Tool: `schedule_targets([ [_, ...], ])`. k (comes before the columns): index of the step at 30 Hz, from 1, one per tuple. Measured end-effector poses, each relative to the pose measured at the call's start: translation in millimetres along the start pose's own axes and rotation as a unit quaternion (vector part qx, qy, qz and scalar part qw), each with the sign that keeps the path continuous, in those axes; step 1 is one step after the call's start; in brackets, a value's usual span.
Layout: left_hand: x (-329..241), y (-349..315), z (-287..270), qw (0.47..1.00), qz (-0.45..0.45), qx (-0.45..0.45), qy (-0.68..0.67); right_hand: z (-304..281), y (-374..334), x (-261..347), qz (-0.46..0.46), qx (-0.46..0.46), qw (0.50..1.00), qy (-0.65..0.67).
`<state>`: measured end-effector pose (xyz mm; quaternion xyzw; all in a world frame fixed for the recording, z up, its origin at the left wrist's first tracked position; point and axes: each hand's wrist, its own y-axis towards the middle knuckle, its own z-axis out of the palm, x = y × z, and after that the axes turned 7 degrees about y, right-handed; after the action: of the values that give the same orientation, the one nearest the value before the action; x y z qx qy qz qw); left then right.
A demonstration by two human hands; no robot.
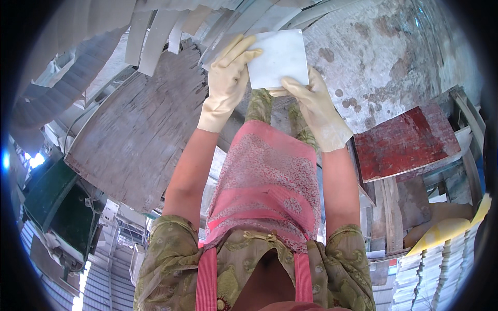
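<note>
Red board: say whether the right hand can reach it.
Probably yes: nothing visible blocks the way from the right hand to the red board, though the hand grips a white square panel.

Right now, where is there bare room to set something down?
Bare: the brown board, left of the left hand, below pale strips; the red board, right of the right hand, below the stained surface. Crowded: those overlapping strips.

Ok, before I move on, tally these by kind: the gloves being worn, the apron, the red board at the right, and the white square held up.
Cream rubber gloves: 2
Pink apron: 1
Red board: 1
White square tile: 1
Total: 5
</note>
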<state>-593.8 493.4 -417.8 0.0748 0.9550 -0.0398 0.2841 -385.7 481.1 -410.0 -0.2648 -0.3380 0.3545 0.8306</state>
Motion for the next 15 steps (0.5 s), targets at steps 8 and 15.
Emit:
schedule_targets([
  [8, 3.4, 4.0, -3.0, 0.988, 0.148, 0.005, 0.033, -5.4, -10.7, -3.4, -0.017, -0.093, 0.994, -0.048],
  [15, -8.9, -1.5, -7.3, 0.971, 0.185, 0.099, 0.114, 0.3, -4.5, -12.2, -0.026, -0.178, 0.983, -0.047],
])
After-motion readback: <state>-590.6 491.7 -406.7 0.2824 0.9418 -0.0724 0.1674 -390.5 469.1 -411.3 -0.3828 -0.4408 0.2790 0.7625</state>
